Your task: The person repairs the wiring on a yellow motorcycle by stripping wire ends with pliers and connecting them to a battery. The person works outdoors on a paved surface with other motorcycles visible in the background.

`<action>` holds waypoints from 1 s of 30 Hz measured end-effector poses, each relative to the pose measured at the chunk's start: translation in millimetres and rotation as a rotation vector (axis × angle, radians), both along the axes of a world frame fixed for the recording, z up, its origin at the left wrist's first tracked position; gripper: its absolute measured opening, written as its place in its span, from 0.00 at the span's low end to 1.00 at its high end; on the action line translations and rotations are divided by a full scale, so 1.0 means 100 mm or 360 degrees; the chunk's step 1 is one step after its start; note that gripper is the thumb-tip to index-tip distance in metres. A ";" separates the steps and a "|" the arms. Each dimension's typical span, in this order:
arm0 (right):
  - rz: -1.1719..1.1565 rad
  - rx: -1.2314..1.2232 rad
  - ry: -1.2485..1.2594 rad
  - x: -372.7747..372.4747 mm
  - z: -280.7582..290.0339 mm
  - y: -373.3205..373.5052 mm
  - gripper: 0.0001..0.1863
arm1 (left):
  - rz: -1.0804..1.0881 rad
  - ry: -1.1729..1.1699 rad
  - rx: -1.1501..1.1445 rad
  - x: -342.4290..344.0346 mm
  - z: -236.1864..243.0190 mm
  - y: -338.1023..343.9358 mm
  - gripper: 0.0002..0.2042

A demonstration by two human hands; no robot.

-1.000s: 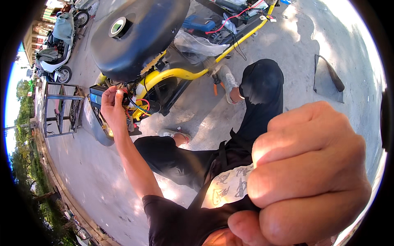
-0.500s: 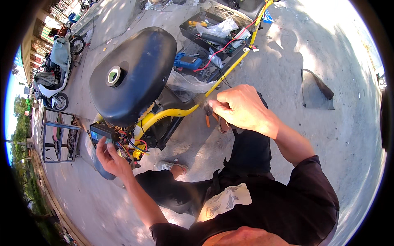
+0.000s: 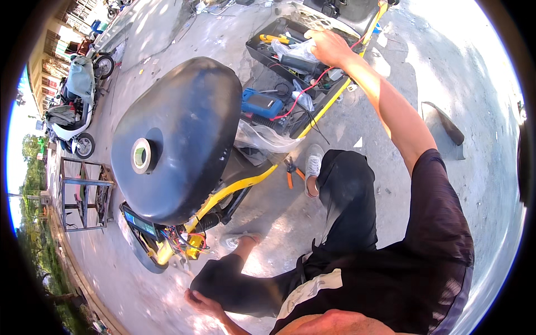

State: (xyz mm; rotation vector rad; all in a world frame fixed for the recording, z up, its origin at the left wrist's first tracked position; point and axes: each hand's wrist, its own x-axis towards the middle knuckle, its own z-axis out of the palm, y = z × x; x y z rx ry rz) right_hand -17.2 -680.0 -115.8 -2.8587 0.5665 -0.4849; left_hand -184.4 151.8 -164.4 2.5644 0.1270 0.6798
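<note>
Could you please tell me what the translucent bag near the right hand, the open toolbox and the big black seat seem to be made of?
Translucent bag: likely thin, shiny plastic film, judging by its crinkles and highlights.
Open toolbox: dull, dark walls suggest plastic, though painted metal is possible.
Black seat: the smooth, softly shining curve suggests a vinyl or leather-like cover.

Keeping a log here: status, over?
Right hand at toolbox, grip unclear. Left hand low, beside knee. Plastic bag inside toolbox; red wire close by.
</note>
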 end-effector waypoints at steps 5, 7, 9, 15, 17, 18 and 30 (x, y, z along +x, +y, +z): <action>-0.0117 0.0016 0.0622 0.39 -0.20 0.05 0.52 | 0.0158 0.0062 -0.0136 0.11 -0.04 -0.07 0.24; -0.0131 -0.0122 0.0829 0.45 -0.31 0.17 0.47 | 0.0100 0.0087 -0.0146 0.20 -0.06 -0.02 0.24; -0.0128 -0.0242 0.0771 0.53 -0.47 0.25 0.37 | 0.0120 0.0090 -0.0108 0.21 -0.10 0.09 0.25; -0.0134 0.0320 0.0107 0.51 -0.67 -0.17 0.29 | 0.0104 0.0144 -0.0120 0.31 -0.07 0.09 0.25; -0.0071 0.0815 -0.0276 0.42 -0.60 -0.44 0.27 | 0.0126 0.0098 -0.0139 0.33 -0.09 0.07 0.24; -0.0017 0.1113 -0.0445 0.38 -0.53 -0.53 0.26 | 0.0142 0.0076 -0.0150 0.31 -0.10 0.05 0.24; -0.0102 0.1021 -0.0525 0.28 -0.55 -0.82 0.39 | 0.0131 0.0138 -0.0198 0.37 -0.06 0.01 0.25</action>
